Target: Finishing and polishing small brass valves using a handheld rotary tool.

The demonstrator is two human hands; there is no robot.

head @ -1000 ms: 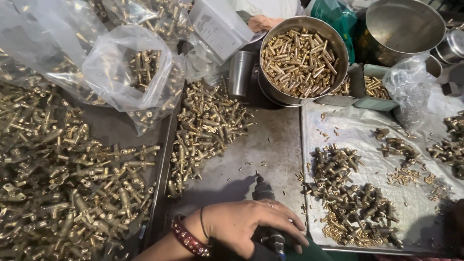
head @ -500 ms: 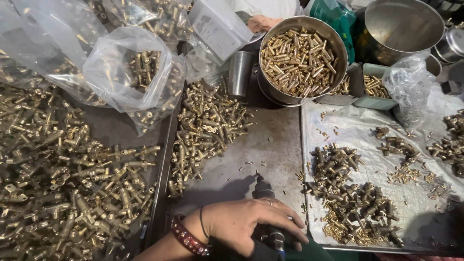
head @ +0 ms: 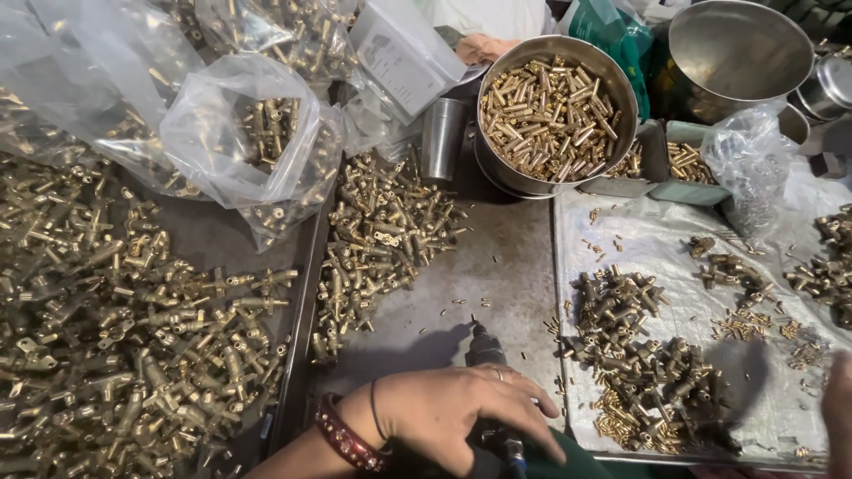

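Left hand (head: 461, 412) wrapped around a dark power tool (head: 486, 355).
Right hand (head: 839, 417) barely visible at the right edge, grip unclear; brass fittings (head: 382, 235) heaped beyond on the worktop (head: 497, 275).

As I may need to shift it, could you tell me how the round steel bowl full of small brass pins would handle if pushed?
The steel bowl is heaped with brass pins, so it is probably heavy and would slide rather than tip. The pins are small cylinders, likely to roll and scatter if any spill.

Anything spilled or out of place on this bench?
Yes: small brass pins lie scattered loose on the bare metal tabletop between the heaps, ahead of the left hand gripping a dark tool. Everything else sits in piles, bags or bowls.
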